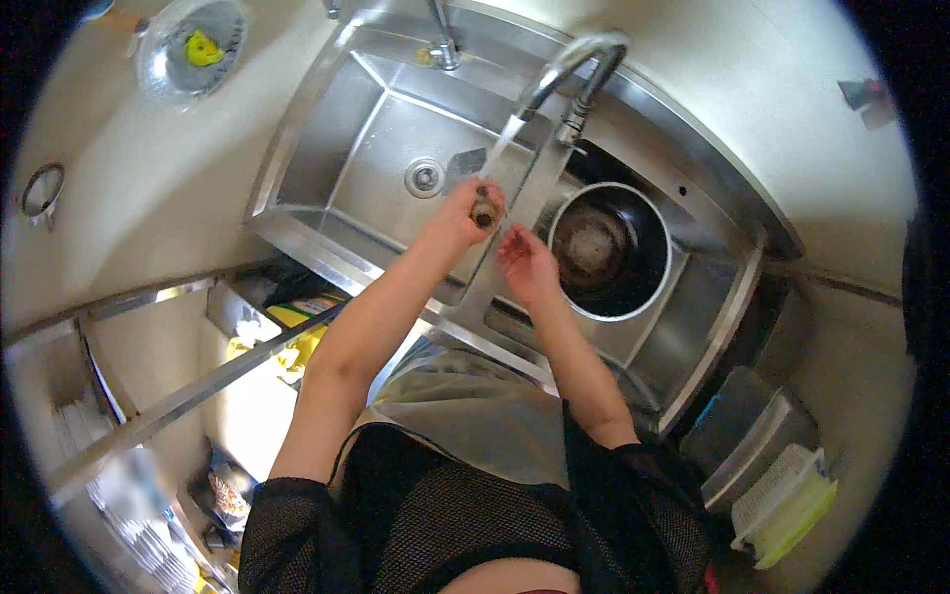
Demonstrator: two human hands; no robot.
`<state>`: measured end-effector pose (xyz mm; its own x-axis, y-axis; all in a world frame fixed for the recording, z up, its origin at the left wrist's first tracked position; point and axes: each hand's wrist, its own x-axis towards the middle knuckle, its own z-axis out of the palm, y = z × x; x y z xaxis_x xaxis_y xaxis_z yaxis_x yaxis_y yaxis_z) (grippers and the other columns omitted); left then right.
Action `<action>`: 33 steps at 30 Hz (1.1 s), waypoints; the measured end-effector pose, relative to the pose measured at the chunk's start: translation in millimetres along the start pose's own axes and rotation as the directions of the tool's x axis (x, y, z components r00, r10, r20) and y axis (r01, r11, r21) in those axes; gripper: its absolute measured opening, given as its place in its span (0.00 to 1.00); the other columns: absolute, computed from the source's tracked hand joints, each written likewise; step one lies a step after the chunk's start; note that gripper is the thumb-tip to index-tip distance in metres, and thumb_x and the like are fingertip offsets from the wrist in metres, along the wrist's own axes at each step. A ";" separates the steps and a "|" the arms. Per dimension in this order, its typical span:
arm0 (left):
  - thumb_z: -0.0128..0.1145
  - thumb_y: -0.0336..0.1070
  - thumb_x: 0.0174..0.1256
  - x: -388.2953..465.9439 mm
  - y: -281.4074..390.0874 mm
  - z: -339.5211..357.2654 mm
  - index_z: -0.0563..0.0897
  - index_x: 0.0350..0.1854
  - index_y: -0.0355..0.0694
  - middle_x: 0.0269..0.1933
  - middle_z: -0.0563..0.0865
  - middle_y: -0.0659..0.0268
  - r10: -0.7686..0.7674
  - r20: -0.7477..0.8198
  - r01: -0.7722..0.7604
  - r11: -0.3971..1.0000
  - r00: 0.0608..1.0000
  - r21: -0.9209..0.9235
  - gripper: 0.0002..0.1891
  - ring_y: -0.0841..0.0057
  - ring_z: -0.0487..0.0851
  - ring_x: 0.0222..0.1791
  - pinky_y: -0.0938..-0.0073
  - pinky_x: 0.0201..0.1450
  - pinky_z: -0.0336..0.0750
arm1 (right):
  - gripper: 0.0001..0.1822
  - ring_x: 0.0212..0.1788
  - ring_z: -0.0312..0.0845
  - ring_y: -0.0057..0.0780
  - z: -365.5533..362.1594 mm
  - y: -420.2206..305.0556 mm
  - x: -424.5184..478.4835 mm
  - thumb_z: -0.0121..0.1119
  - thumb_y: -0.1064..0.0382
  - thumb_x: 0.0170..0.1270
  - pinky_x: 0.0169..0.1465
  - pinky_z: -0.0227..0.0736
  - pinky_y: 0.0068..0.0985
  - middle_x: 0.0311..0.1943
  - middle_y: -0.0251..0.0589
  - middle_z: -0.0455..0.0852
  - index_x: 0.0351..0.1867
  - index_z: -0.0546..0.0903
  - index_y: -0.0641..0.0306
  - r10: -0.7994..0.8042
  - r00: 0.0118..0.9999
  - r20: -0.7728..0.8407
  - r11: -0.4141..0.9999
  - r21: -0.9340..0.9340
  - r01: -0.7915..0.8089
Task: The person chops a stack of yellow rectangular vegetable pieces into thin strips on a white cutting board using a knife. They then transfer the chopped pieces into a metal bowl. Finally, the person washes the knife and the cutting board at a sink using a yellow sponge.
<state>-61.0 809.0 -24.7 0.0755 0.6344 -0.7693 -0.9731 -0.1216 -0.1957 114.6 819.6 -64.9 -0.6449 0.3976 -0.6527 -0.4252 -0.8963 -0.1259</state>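
My left hand (469,211) is closed around a small brownish, roundish object (484,215) with a dark spot at its near end. What it is exactly I cannot tell. Water (508,139) runs from the curved chrome faucet (586,56) down toward this hand, over the right side of the left sink basin (378,148). Beside it, my right hand (531,263) hovers above the divider between the basins, fingers loosely curled and nothing visible in them. Just right of that hand, a large round pot (653,286) with a dark inside stands in the right basin.
A second tap (445,56) stands behind the left basin, whose drain (425,178) is uncovered. A clear-rimmed bowl (152,74) with something yellow inside sits upper left. At lower right are a grey container (731,412) and a white basket (775,482). Metal shelving (193,390) runs at left.
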 end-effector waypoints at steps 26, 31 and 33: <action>0.56 0.39 0.62 -1.2 -29.7 -13.5 0.78 0.53 0.28 0.58 0.72 0.48 0.742 0.118 0.024 -0.178 0.660 0.984 0.21 0.53 0.71 0.59 0.56 0.56 0.73 | 0.17 0.50 0.80 0.42 69.5 -28.5 97.0 0.54 0.61 0.69 0.55 0.75 0.41 0.48 0.44 0.84 0.54 0.77 0.67 0.305 0.947 0.105 0.720 -0.676 -0.157; 0.55 0.41 0.60 -18.5 -35.5 -10.7 0.80 0.53 0.29 0.62 0.71 0.44 0.785 0.197 -0.092 -0.177 0.587 0.980 0.23 0.50 0.66 0.64 0.45 0.60 0.69 | 0.20 0.55 0.77 0.42 50.9 -23.3 108.0 0.47 0.53 0.74 0.58 0.72 0.42 0.54 0.46 0.81 0.55 0.77 0.65 0.517 0.842 0.157 0.762 -0.533 -0.368; 0.54 0.44 0.62 -42.3 -31.2 -14.9 0.78 0.57 0.31 0.66 0.69 0.47 0.728 0.362 -0.117 -0.366 0.583 0.923 0.25 0.52 0.64 0.67 0.43 0.61 0.66 | 0.19 0.57 0.76 0.44 55.2 -16.8 94.4 0.47 0.54 0.74 0.61 0.71 0.42 0.55 0.48 0.80 0.56 0.77 0.65 0.440 0.875 0.204 0.740 -0.635 -0.224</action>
<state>-30.6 774.5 4.8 -0.7430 0.5572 -0.3707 0.1458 0.6754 0.7229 25.8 883.0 -83.2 -0.8805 -0.0064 -0.4741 0.2331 -0.8766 -0.4210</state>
